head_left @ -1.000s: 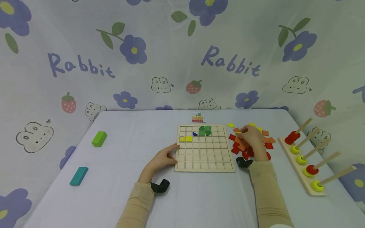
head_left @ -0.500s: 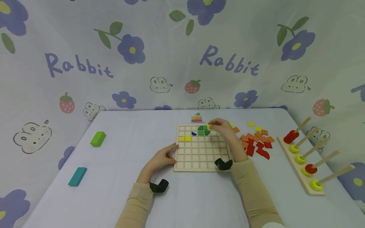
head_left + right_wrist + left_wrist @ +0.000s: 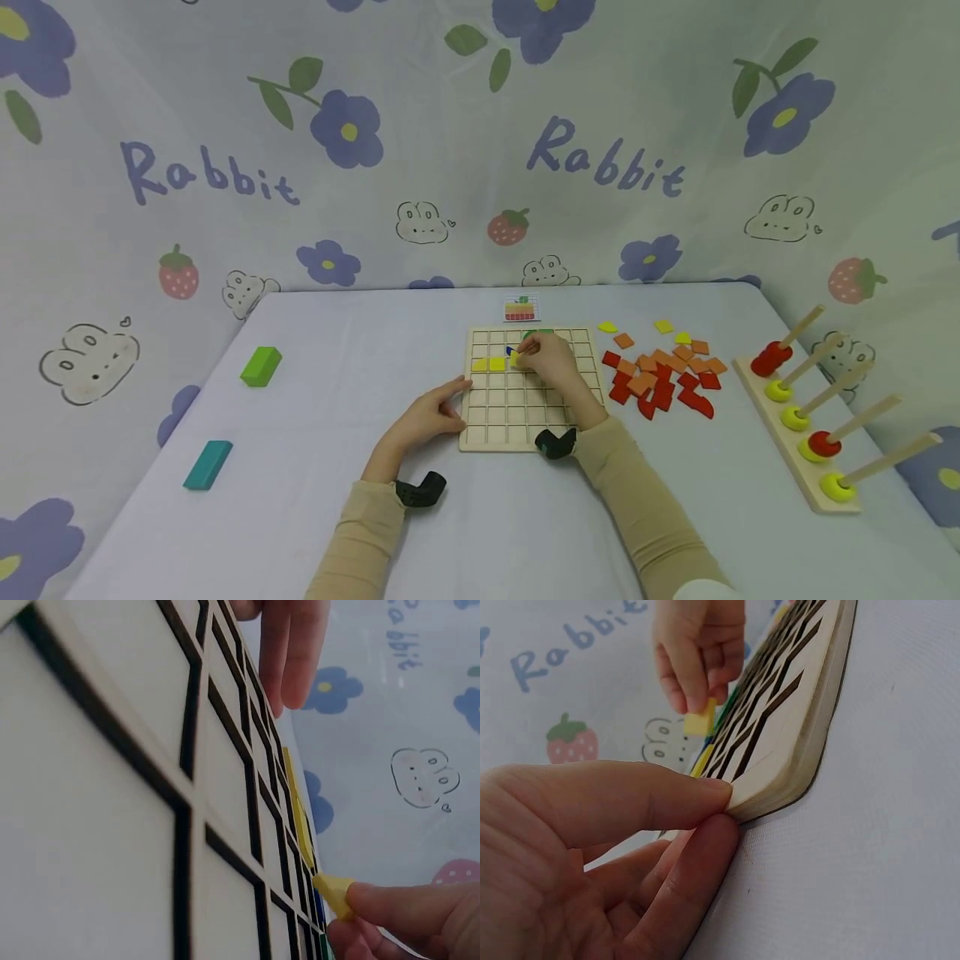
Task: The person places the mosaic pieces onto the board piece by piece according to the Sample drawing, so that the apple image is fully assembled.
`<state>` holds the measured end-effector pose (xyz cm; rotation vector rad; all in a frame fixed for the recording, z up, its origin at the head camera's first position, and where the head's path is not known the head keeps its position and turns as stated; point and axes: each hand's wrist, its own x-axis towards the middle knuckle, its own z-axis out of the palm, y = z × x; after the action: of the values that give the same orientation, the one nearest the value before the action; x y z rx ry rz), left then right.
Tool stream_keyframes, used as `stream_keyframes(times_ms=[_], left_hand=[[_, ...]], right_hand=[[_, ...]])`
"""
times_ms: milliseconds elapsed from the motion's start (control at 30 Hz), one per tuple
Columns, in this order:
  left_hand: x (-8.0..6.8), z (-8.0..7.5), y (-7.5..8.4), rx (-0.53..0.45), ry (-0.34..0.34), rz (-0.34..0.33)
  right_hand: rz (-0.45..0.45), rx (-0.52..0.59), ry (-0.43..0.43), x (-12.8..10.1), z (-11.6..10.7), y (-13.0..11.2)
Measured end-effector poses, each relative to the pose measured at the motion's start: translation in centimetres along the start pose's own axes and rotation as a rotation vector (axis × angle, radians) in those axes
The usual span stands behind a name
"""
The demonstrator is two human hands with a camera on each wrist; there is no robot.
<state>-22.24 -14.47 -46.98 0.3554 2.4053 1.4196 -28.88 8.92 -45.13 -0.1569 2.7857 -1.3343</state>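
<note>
A wooden grid board (image 3: 487, 417) lies on the white table. My left hand (image 3: 429, 417) holds its left edge, with thumb and finger at the rim near the corner in the left wrist view. My right hand (image 3: 551, 358) is over the upper middle of the grid. Between thumb and fingertips it pinches a yellow tile (image 3: 335, 895), tilted at the board's surface in the right wrist view. To its left, two yellow tiles (image 3: 497, 364) sit side by side in cells. Just above is a small blue piece (image 3: 510, 350). Green pieces (image 3: 537, 333) are mostly hidden behind the right hand.
Right of the board lies a loose pile of red and orange tiles (image 3: 663, 375), with a few yellow ones (image 3: 663, 326) behind. A picture card (image 3: 522, 308) is behind the board. A peg stand (image 3: 798, 450) with rings is far right; green (image 3: 261, 367) and teal (image 3: 207, 465) blocks are left.
My right hand has come from the tile pile leftward over the board, carrying a yellow tile past the green pieces to beside the yellow row. My left hand has stayed at the board's edge.
</note>
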Motion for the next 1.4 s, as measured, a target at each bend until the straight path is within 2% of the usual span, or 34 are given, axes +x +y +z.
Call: stream_keyframes(times_ms=[167, 333, 767, 867, 1100, 1400], left_hand=[[0.1, 0.0, -0.1, -0.004, -0.005, 0.008], [0.2, 0.1, -0.1, -0.017, -0.010, 0.005], [0.1, 0.2, 0.1, -0.011, -0.004, -0.014], [0.1, 0.2, 0.0, -0.012, -0.002, -0.013], [0.1, 0.2, -0.1, -0.018, -0.001, -0.004], [0.1, 0.2, -0.1, 0.003, 0.009, -0.007]], right_hand=[[-0.018, -0.108, 0.003, 0.0, 0.4, 0.1], [-0.025, -0.154, 0.000, -0.1, 0.8, 0.2], [-0.008, -0.157, -0.050, -0.2, 0.4, 0.3], [-0.012, -0.127, -0.045, -0.2, -0.4, 0.3], [-0.011, -0.054, 0.034, -0.3, -3.5, 1.3], [0.143, 0.067, 0.170, -0.7, -9.3, 4.4]])
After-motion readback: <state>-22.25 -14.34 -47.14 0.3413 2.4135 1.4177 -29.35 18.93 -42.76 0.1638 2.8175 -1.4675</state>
